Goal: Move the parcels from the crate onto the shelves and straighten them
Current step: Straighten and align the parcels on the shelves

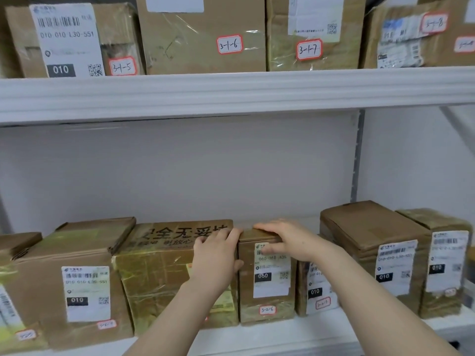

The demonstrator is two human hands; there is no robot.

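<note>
Left hand (215, 256), right hand (284, 240) grip parcel (270, 285) labelled 060, 3-2-6.

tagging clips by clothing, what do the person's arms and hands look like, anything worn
The left hand and right hand are bare: no gloves, rings, watch or bracelet, and no sleeve shows anywhere up to the frame's edge.
</note>
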